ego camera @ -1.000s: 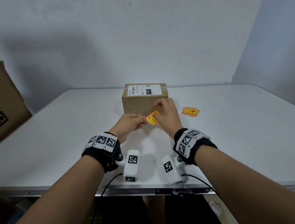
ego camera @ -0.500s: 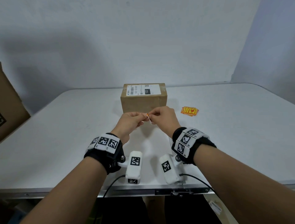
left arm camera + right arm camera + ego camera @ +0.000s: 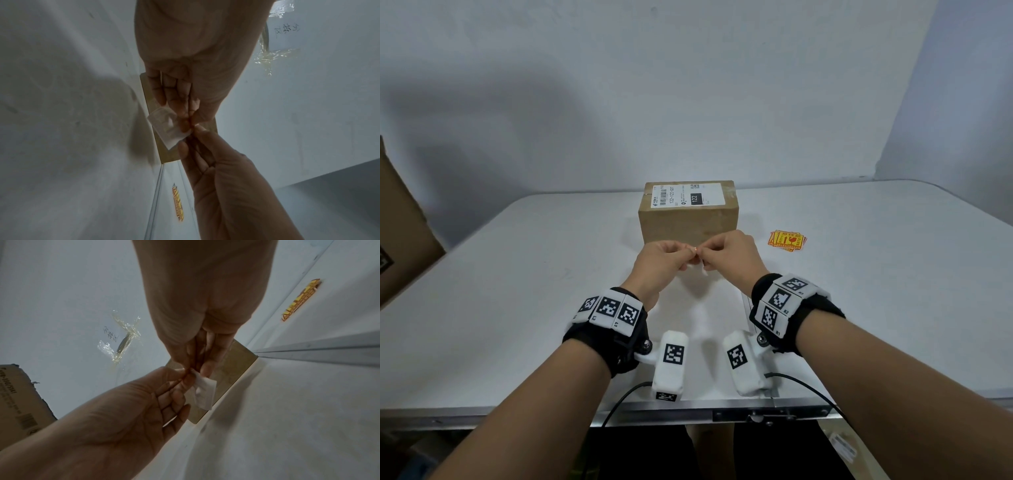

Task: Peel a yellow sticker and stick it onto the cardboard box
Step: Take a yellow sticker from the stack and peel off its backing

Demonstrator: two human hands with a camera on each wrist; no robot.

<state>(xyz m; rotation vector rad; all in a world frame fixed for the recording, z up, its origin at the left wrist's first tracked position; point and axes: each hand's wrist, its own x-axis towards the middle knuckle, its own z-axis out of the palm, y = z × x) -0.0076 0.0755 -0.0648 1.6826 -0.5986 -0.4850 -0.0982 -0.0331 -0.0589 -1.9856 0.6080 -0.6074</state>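
Sticker (image 3: 167, 128) (white backing toward both wrist cameras) is pinched at 1 edge between the left hand (image 3: 661, 263) and right hand (image 3: 729, 257), fingertips meeting in front of the cardboard box (image 3: 688, 216) on the table (image 3: 517, 291).

The white shipping label (image 3: 689, 195) on top of the cardboard box (image 3: 688, 222), beyond both grips, reads "122-122-007" and, white on a black patch, "122". The other print is too small to read.
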